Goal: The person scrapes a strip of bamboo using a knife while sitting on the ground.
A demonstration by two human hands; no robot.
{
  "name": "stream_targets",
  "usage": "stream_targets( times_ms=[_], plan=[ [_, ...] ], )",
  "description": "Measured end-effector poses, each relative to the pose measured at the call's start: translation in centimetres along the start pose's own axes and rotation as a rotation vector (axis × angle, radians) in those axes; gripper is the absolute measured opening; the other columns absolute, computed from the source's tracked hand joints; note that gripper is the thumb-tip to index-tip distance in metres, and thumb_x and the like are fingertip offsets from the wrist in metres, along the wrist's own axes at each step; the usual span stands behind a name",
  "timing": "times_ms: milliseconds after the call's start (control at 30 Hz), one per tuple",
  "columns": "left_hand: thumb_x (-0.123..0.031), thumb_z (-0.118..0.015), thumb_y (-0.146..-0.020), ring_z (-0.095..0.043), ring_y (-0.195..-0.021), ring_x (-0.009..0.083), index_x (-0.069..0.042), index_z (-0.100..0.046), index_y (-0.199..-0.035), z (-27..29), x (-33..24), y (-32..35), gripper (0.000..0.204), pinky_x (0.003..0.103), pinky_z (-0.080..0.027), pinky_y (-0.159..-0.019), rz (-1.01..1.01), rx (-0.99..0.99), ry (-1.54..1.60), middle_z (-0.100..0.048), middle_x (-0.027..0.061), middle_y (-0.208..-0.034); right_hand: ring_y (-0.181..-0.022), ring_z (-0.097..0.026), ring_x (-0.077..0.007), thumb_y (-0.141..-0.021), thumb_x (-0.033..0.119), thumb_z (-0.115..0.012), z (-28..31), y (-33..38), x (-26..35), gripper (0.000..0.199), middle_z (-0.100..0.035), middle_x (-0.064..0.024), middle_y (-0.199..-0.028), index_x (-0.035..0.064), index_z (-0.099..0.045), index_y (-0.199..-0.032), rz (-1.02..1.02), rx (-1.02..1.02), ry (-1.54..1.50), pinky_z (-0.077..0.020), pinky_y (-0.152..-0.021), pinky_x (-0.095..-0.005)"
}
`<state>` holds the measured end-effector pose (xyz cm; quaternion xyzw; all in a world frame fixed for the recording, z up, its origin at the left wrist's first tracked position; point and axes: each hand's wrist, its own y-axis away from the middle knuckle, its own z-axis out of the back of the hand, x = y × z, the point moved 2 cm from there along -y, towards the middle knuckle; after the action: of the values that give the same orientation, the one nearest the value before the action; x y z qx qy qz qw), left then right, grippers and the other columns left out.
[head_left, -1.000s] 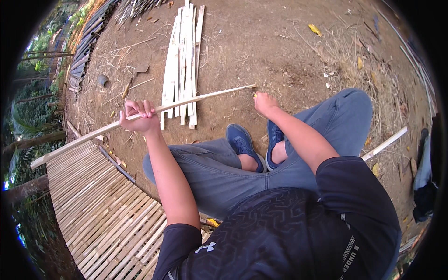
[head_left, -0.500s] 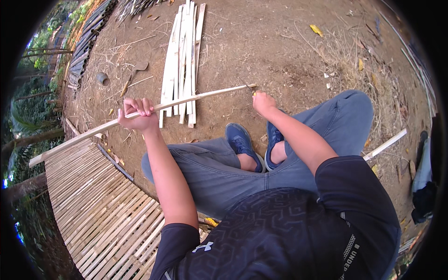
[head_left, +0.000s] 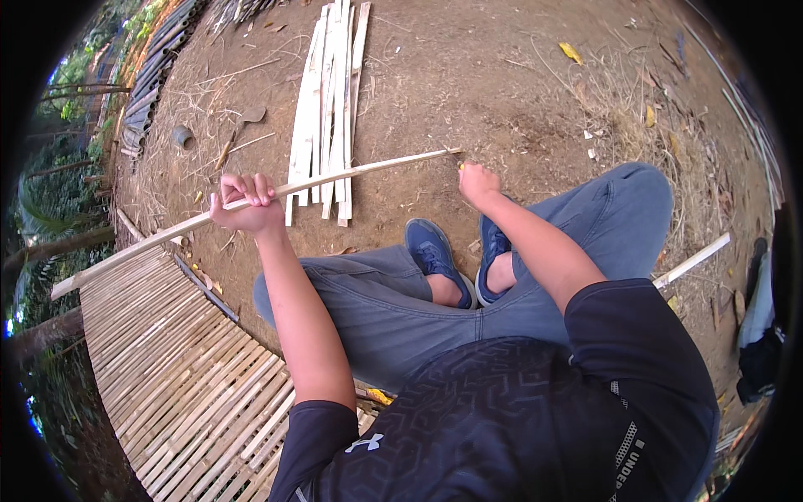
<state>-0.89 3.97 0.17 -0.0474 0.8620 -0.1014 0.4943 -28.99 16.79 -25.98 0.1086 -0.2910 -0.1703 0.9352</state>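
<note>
A long, pale bamboo strip [head_left: 335,175] slants across in front of me, from low at the left up to its far end right of centre. Wrapped round it left of the middle is my left hand [head_left: 248,203], closed with the fingers over the top. By the strip's far end, my right hand [head_left: 480,185] is closed on a knife [head_left: 461,166]. Only a bit of yellow handle and a little of the thin, dark blade show, the rest being covered by the fist or hard to make out. The blade is close to the strip's tip.
Several split bamboo strips [head_left: 336,109] lie on the bare earth ahead. A slatted bamboo bench [head_left: 184,360] is at my left. A tool with a wooden handle [head_left: 226,151] and a small dark cup-like container [head_left: 183,136] lie farther left. One loose strip [head_left: 693,260] rests beyond my right knee.
My right hand has shifted slightly right and toward me, and less of the knife blade shows. The left hand and the strip have barely moved.
</note>
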Motion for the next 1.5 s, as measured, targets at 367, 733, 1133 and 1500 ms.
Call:
stream_targets(
  times_ms=[367, 733, 1133, 1500],
  plan=[
    [-0.050, -0.038, -0.088, -0.032, -0.033, 0.0086, -0.012, -0.041, -0.065, 1.8, -0.5, -0.3, 0.044, 0.023, -0.032, -0.036, -0.030, 0.068, 0.000, -0.034, -0.0028, -0.042, -0.089, -0.068, -0.0385, -0.097, 0.031, -0.050, 1.5, 0.3, 2.6, 0.031, -0.069, -0.0230, -0.093, 0.0029, -0.061, -0.106, 0.047, 0.081, -0.019, -0.0545, -0.076, -0.0504],
    [-0.049, -0.037, -0.088, -0.032, -0.032, 0.0086, -0.011, -0.040, -0.064, 1.1, -0.3, 0.0, 0.045, 0.023, -0.032, -0.036, -0.021, -0.043, -0.019, -0.034, -0.0023, -0.041, -0.087, -0.068, -0.0390, -0.096, 0.033, -0.051, 0.4, 0.3, 1.6, 0.032, -0.069, -0.0220, -0.092, 0.0057, -0.062, -0.109, 0.032, 0.032, 0.007, -0.0547, -0.076, -0.0498],
    [-0.049, -0.036, -0.088, -0.033, -0.033, 0.0085, -0.012, -0.040, -0.064, 1.5, -0.5, 0.0, 0.044, 0.023, -0.032, -0.035, -0.031, -0.003, -0.031, -0.033, -0.0027, -0.041, -0.091, -0.069, -0.0373, -0.096, 0.030, -0.050, 1.3, -0.4, 2.1, 0.030, -0.069, -0.0220, -0.095, 0.0042, -0.060, -0.108, 0.042, 0.101, -0.002, -0.0548, -0.078, -0.0487],
    [-0.048, -0.037, -0.087, -0.033, -0.032, 0.0092, -0.012, -0.040, -0.064, -0.6, 0.3, -0.3, 0.044, 0.023, -0.032, -0.035, 0.020, -0.020, 0.007, -0.034, -0.0023, -0.041, -0.085, -0.068, -0.0390, -0.096, 0.030, -0.051, -3.0, -1.9, -3.8, 0.031, -0.070, -0.0214, -0.091, 0.0047, -0.061, -0.109, -0.099, 0.029, 0.028, -0.0549, -0.074, -0.0497]
  ],
)
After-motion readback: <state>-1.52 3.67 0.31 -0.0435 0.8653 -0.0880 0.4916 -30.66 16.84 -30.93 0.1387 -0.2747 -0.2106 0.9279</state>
